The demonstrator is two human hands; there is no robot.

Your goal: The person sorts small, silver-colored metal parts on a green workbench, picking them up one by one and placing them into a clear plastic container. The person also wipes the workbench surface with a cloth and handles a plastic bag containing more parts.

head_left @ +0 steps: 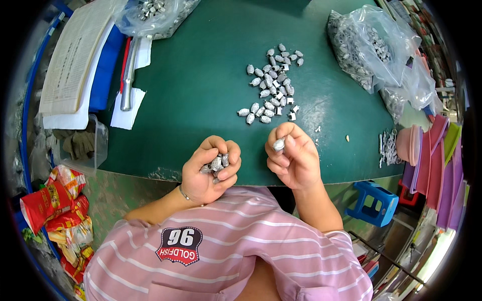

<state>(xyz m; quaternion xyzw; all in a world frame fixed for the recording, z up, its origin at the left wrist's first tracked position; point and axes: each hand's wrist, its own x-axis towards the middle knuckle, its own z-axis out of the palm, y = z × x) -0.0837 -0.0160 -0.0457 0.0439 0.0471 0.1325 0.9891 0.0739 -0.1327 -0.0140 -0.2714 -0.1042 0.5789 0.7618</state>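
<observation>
At the left, red and yellow packets [52,203] are lying heaped beside the green-topped table [201,75]. A crumpled dark cloth [79,144] is being contained in a clear plastic tub [102,145] near the table edge. Above it, printed sheets [75,65] are being supported next to a blue tray [107,65]; to their right, a metal rod [131,70] is lying over white paper [125,113]. Shiny metal pieces are being held in a clear plastic bag [175,20] at the upper edge.

Several oval grey metal beads [216,164] are being gathered in the left hand [201,173], the fingers being curled round them. Beyond the hands, a loose pile of similar beads [271,85] is being borne by the tabletop, small bright metal sleeves [292,116] being mixed in along its right side. A single bead [278,145] is being pinched between thumb and forefinger of the right hand [301,160], just in front of the pile, the other fingers being folded inward.

Farther right, many grey pieces are being enclosed in a second clear bag [371,45]. A blue plastic stool [374,203] is standing below the table edge, and slender silvery metal parts [389,149] are lying bunched near pink containers [409,145].
</observation>
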